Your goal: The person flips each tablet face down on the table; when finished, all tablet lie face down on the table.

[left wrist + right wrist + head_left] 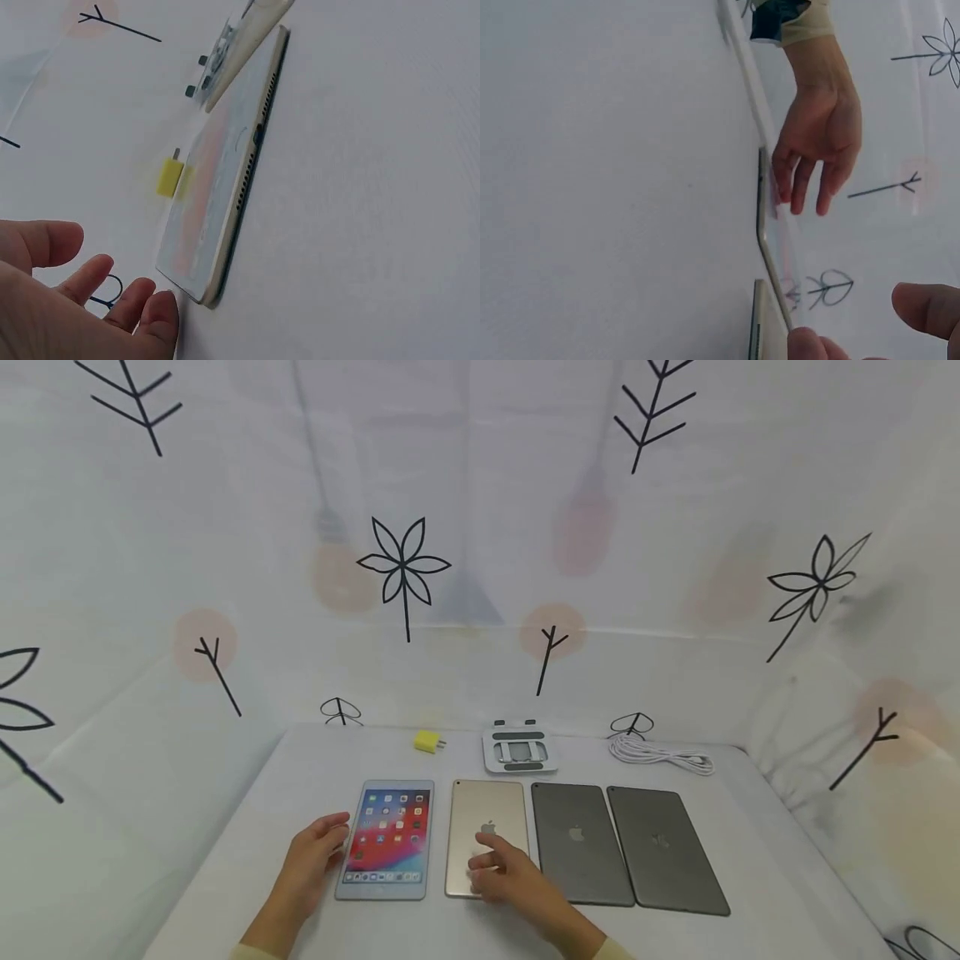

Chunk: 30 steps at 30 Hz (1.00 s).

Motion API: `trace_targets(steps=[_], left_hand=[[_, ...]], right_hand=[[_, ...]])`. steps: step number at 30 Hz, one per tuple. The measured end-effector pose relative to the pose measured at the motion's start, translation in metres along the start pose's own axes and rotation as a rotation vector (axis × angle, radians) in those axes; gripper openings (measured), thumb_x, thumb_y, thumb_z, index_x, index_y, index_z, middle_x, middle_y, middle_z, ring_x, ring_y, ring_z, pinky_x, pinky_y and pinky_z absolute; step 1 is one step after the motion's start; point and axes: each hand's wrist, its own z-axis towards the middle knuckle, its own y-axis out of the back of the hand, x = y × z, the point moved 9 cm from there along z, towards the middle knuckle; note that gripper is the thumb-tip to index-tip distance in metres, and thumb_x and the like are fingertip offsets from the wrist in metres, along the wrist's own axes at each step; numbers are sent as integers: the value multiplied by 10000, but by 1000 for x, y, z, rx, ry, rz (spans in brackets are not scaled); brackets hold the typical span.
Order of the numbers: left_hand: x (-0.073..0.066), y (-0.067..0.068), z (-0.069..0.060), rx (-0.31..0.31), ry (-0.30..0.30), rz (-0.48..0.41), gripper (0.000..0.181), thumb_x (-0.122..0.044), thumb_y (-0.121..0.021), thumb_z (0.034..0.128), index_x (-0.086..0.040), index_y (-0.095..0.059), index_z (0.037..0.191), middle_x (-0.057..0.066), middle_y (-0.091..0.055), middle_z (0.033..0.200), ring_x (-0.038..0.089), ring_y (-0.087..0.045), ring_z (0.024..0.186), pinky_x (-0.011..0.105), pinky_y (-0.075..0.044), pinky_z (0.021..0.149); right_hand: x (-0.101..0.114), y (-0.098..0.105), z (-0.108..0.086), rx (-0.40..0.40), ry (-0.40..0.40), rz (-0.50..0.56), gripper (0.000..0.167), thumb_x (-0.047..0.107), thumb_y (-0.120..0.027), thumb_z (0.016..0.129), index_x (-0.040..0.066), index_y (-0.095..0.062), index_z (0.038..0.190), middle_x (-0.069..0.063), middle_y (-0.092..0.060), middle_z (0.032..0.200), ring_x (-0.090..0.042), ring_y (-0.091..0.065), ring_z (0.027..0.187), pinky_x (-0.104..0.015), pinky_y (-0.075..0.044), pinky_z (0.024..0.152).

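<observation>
Left hand [313, 852], loose-fingered, empty, is by a lit tablet [387, 839]; loose, empty right hand [507, 870] partly hides a gold apple-marked tablet [469, 827].

On table [772, 877]: leftmost tablet [386, 839] | rightward, three tablets [581, 843] | behind, left to right: plug [427, 742], stand [522, 767], cable [660, 753]

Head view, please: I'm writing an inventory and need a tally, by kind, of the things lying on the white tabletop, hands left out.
Tablets: 4
Yellow plug: 1
Stand: 1
White cable: 1
Total: 7
</observation>
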Motion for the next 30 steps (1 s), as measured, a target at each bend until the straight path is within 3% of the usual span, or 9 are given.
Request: trace_targets(steps=[3,9,16,30], left_hand=[[3,7,2,3,7,11,497,-203,-496,1069,13,-412,1509,275,-373,1547,427,-368,1400,551,-329,1188],[2,12,-1,5,-11,45,502,-222,-515,1065,12,-429,1500,276,-442,1496,362,-490,1271,460,-459,1107],[-1,5,-2,35,-10,50,507,-221,-502,1069,14,-411,1508,297,-410,1520,422,-459,1345,550,-372,1160],[1,-3,-1,62,4,52,491,-198,-494,1067,16,-418,1503,275,-393,1539,425,-380,1419,575,-324,1178]], right_hand=[[4,-13,9,26,-15,51,681,152,-665,960,-35,-350,1535,-182,-632,1271,-282,-673,1064,-434,-595,898],[12,-37,26,17,-67,127,657,168,-664,974,7,-367,1538,-229,-582,1386,-332,-643,1180,-480,-571,948],[11,-53,40,-3,-121,163,669,177,-664,962,51,-365,1547,-203,-541,1415,-342,-621,1204,-496,-553,977],[7,-59,47,-40,-132,238,657,127,-658,949,56,-380,1540,-191,-547,1372,-267,-643,1041,-401,-592,881]])
